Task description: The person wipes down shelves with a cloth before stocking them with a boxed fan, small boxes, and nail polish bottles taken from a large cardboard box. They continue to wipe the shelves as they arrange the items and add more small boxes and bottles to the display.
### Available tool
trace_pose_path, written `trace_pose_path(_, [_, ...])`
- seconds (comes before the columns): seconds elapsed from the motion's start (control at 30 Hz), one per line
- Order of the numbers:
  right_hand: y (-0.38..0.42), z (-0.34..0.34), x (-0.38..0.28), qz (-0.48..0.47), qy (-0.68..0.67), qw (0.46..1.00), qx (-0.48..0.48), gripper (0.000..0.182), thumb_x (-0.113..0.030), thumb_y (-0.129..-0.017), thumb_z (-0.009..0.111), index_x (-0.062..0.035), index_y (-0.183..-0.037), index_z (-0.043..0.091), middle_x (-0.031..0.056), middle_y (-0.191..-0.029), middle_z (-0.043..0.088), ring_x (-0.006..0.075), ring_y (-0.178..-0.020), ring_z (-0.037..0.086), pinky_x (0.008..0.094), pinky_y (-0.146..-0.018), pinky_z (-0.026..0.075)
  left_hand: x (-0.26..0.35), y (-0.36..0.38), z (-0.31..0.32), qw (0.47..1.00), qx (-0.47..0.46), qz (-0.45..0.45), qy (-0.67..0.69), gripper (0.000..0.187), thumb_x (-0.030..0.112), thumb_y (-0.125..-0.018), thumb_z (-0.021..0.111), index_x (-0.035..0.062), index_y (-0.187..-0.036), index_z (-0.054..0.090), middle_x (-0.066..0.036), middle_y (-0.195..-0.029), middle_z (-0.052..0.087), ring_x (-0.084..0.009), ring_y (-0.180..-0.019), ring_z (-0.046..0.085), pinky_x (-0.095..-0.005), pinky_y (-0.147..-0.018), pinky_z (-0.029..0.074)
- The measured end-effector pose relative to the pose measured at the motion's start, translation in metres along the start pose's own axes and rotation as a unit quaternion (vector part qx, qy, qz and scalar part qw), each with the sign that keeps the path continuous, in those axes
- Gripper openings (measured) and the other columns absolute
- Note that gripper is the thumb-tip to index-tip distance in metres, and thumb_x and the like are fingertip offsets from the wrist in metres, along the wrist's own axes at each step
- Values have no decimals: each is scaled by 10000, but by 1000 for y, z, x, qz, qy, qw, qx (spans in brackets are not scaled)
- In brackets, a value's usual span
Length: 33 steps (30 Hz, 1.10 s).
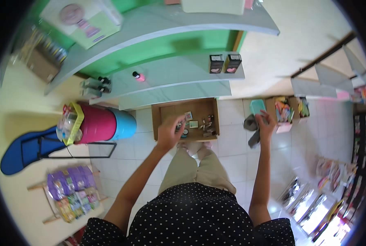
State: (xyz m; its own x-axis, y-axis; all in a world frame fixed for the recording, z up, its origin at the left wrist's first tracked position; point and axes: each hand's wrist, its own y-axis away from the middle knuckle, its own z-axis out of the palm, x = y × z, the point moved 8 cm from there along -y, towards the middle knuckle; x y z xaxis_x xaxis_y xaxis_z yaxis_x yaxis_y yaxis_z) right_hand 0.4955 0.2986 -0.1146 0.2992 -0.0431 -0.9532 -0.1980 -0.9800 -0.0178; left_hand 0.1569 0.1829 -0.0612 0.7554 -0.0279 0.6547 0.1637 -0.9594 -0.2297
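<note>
My left hand (170, 132) is over the left part of a shallow cardboard box (209, 104) on the floor. Its fingers are curved, with a gap between them and the thumb, and I make out nothing held. Inside the box lie small cards (193, 124), a round item (185, 132) and several small bottles or tubes (208, 127). To the right of the box, my right hand (266, 123) pinches a grey cloth (253, 138), which hangs down beside the fingers.
Ahead, a grey shelf (170, 82) bears a pink bottle (139, 76), dark bottles (104, 84) and two black boxes (232, 63). Left stand a pink bin (97, 125) and a blue ironing board (23, 149). A turquoise basket (257, 106) and filled cartons (284, 127) sit right.
</note>
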Motion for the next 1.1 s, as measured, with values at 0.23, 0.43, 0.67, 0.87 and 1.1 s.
trace_pose_path(0.23, [190,2,137,288,107,952,18,261,-168,-635,685,-40,-853,620,91,-721,615,170,-669,572,291,-641,437,-84,76,72,956,-290,21,-51,283,60,-700,577,85,-975,517,-67,-825,565,-210,-770,561,-304,-688,450])
trace_pose_path(0.43, [276,73,220,381,97,918,41,269,-198,-632,673,-58,-855,620,87,-712,616,195,-670,584,299,-643,440,-199,83,146,880,-461,26,-113,257,94,-708,564,85,-957,503,-60,-824,575,-226,-796,552,-332,-661,448])
trace_pose_path(0.67, [330,158,371,446,65,893,17,230,-157,-658,650,-53,-858,610,92,-718,607,218,-657,576,298,-646,440,-432,136,266,781,-560,-73,-265,212,108,-713,540,105,-922,504,-59,-779,579,-249,-750,557,-366,-644,442])
trace_pose_path(0.87, [429,153,494,500,112,854,92,201,-106,-696,627,-28,-878,596,63,-683,581,138,-658,538,270,-641,429,-621,198,356,694,-586,-203,-366,451,240,-733,556,101,-1146,441,-144,-1064,530,-292,-1019,480,-355,-834,402])
trace_pose_path(1.1, [517,138,533,548,186,816,6,184,-103,-692,620,-35,-861,598,49,-661,568,124,-622,511,268,-624,412,-630,257,373,733,-342,-587,-35,441,348,-793,538,73,-1135,491,-70,-1054,544,-224,-987,491,-255,-886,311])
